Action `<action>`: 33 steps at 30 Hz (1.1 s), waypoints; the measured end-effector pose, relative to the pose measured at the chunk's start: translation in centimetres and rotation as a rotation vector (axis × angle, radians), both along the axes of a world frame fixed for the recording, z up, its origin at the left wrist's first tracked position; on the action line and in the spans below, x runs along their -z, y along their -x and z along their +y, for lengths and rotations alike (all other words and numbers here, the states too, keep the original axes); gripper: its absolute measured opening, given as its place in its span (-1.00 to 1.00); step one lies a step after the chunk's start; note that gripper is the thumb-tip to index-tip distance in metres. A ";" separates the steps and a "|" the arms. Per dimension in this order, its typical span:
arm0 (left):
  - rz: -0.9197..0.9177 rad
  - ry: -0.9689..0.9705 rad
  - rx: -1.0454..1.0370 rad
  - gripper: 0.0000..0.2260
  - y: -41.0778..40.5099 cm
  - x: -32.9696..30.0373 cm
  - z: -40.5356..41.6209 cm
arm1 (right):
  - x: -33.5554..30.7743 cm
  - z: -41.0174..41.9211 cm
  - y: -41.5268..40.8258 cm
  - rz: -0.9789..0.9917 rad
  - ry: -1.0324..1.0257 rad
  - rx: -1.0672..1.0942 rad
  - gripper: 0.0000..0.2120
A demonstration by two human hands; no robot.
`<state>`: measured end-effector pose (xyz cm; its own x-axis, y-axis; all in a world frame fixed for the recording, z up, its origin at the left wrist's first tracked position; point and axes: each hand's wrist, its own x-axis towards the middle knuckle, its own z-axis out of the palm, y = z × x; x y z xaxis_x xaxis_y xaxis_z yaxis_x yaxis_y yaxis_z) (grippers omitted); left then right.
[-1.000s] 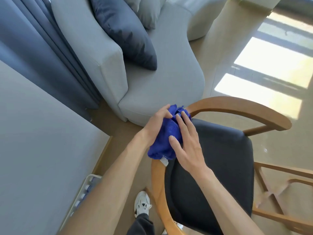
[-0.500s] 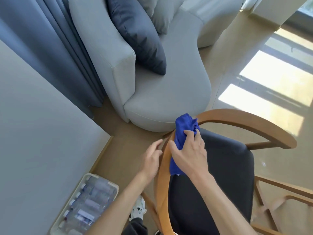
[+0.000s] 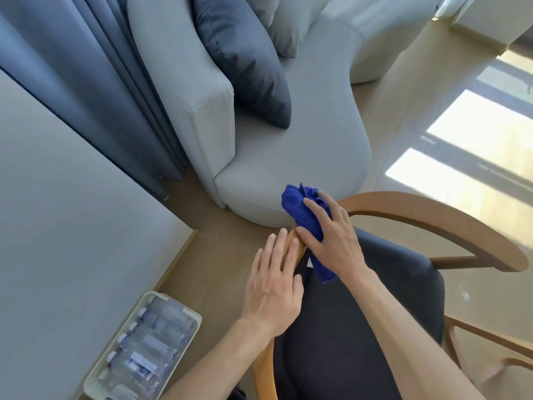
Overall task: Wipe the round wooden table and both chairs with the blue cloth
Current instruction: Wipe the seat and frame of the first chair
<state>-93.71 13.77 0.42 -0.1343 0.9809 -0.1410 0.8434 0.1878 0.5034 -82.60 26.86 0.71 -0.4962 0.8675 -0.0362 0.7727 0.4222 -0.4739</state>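
A wooden chair (image 3: 427, 217) with a curved backrest rail and a dark seat cushion stands below me. My right hand (image 3: 336, 241) grips the bunched blue cloth (image 3: 302, 210) and presses it onto the left bend of the rail. A tail of the cloth hangs down beside the cushion. My left hand (image 3: 274, 284) lies flat on the same rail just below the cloth, fingers straight, thumb over the cushion edge. The round table and the second chair are out of view.
A grey sofa (image 3: 288, 157) with a dark cushion (image 3: 245, 59) stands just beyond the chair. Dark curtains (image 3: 95, 82) hang at the left beside a grey wall (image 3: 57, 226). A white tray of bottles (image 3: 144, 350) sits on the floor at lower left.
My left hand let go of the cloth and settled flat on the chair rail. My right hand took the cloth alone and slid it up along the rail's bend.
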 end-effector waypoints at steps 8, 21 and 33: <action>0.273 -0.078 0.164 -0.41 -0.1 1.3 0.1 | 3.2 5.6 -3.5 -0.134 -0.194 -0.065 -0.61; 0.259 -0.135 0.147 -0.40 -0.3 2.2 0.0 | 4.3 6.0 -1.2 -0.032 -0.275 0.341 -0.67; 0.352 -0.010 0.105 -0.49 -2.4 -0.7 3.8 | 4.4 8.5 -8.2 -0.198 -0.391 0.077 -0.64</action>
<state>-91.33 17.54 1.12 -0.0718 0.9929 -0.0946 0.9797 0.0880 0.1803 -74.40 35.37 -3.72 -0.4464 0.8689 0.2140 0.8685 0.4782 -0.1300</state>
